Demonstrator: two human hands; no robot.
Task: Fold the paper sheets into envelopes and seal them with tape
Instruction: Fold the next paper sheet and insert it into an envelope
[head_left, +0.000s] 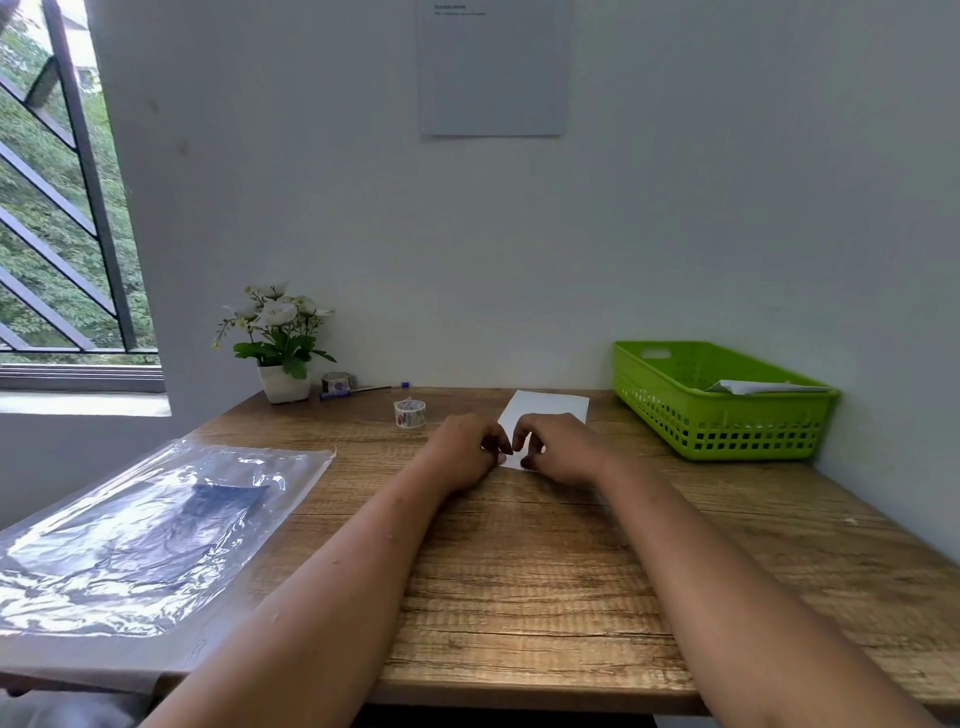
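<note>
Two sets of curled fingers, left hand (467, 448) and right hand (563, 451), pinching near edge of paper (551, 409) on table (519, 571), btwn tape roll (410, 413) and basket (727, 434). Prob. first fold; next: lift edge fwd, align corners, crease.

front of counter (519, 597): bare wood left open between the forearms (363, 545) | left: covered by plastic sleeve (130, 545) | right rear: closed off by green basket (727, 436) set in the wall corner | open wood left in front of basket | left rear: crowded by tape roll (410, 413), pen (358, 391), flower pot (284, 385)
</note>
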